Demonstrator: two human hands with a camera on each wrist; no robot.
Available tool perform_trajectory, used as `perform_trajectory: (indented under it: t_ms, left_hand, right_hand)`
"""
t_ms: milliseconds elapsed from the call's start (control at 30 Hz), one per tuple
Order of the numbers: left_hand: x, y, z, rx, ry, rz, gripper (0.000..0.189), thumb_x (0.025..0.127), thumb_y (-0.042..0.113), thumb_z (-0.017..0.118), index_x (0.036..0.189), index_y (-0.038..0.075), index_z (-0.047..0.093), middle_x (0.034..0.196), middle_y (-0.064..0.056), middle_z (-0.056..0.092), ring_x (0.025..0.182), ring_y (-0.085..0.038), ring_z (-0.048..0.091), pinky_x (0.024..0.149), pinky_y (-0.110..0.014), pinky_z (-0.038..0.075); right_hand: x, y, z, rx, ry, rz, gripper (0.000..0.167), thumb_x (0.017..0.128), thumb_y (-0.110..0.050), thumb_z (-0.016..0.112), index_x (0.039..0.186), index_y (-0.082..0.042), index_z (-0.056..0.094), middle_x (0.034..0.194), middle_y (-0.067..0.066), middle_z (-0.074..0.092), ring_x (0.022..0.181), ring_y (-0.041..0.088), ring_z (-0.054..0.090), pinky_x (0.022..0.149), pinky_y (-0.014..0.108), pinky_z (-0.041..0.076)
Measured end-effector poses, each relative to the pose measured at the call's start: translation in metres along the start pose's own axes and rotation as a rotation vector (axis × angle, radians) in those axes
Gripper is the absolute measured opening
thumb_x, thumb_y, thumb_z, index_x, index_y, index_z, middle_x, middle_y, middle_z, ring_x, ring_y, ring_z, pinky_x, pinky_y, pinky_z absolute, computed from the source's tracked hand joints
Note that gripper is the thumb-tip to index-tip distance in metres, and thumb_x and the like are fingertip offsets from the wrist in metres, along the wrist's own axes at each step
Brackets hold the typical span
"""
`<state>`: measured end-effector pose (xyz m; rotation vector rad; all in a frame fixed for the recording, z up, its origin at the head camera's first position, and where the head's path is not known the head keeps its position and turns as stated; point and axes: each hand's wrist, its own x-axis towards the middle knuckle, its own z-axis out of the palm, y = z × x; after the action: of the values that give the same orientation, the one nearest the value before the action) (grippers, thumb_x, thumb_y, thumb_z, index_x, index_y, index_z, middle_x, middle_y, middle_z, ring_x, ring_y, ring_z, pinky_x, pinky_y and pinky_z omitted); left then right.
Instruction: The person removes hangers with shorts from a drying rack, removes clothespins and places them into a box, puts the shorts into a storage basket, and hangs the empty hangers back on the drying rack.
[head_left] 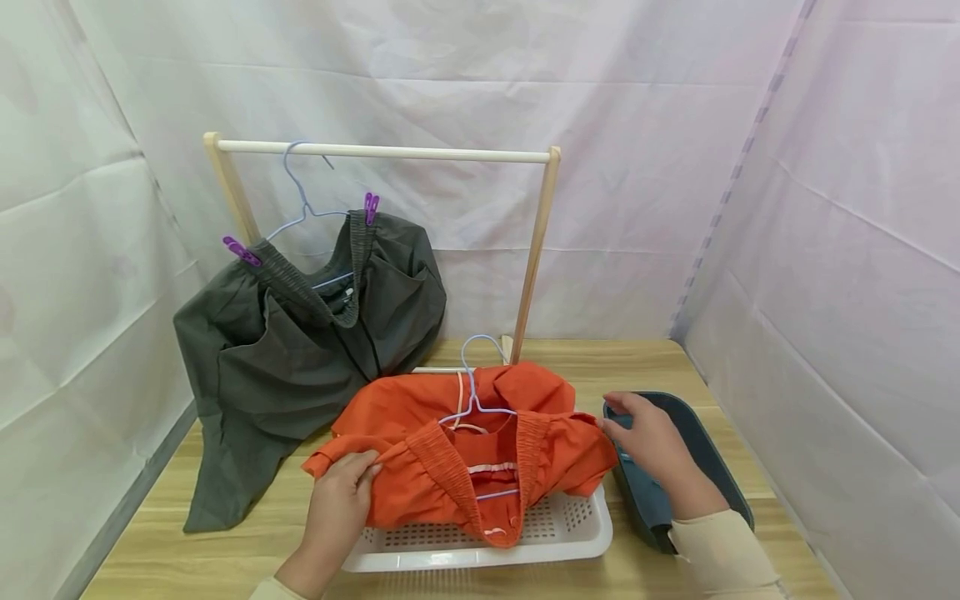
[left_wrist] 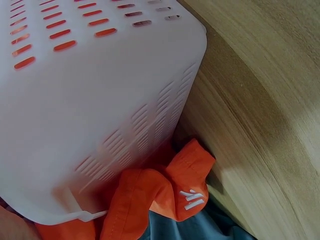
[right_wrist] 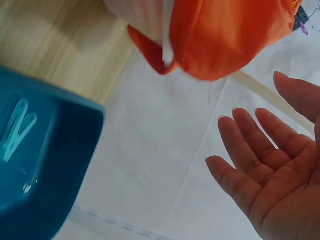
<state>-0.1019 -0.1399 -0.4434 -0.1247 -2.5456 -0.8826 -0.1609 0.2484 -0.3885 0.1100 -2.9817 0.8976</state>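
Orange pants (head_left: pixel 442 471) with a gathered waistband lie over a white perforated basket (head_left: pixel 600 533). A light-blue hanger (head_left: pixel 474 402) stands in their waist opening, its hook upright. My left hand (head_left: pixel 337 500) pinches the left side of the fabric between thumb and fingers; only a bit of that hand (left_wrist: pixel 17 225) shows in the left wrist view. My right hand (head_left: pixel 656 450) is beside the pants' right side, above a dark blue bin (head_left: pixel 723 467). In the right wrist view, the right hand (right_wrist: pixel 280 175) has spread fingers and holds nothing.
Behind stands a rack with a white bar (head_left: pixel 435 152) and wooden posts. Dark grey pants (head_left: pixel 315 342) hang there from a blue hanger (head_left: pixel 303 196), with purple clips (head_left: pixel 371 208) at the waistband. Light-green clothespins (right_wrist: pixel 17 127) lie in the bin. White cloth walls surround the table.
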Motion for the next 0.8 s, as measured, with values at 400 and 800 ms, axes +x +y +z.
perform_trajectory:
  t_ms: [400,800]
  left_hand:
    - [-0.001,-0.001,0.000,0.004,0.013,0.007,0.015,0.081,-0.002,0.073,0.096,-0.001,0.072,0.088,-0.009,0.070,0.087,-0.028,0.067,0.076,-0.044,0.056]
    - [-0.001,0.000,0.001,-0.002,0.027,0.012,0.016,0.080,-0.002,0.074,0.095,-0.001,0.072,0.088,-0.008,0.070,0.086,-0.027,0.067,0.076,-0.044,0.056]
  right_hand:
    - [0.000,-0.022,0.014,0.053,0.009,-0.095,0.046,0.090,-0.024,0.069,0.129,-0.002,0.058,0.123,0.017,0.062,0.113,0.037,0.057,0.092,0.054,0.048]
    - [0.004,-0.042,0.028,0.118,-0.023,-0.141,0.041,0.089,-0.021,0.071,0.124,-0.002,0.061,0.122,0.014,0.062,0.109,0.033,0.061,0.089,0.047,0.053]
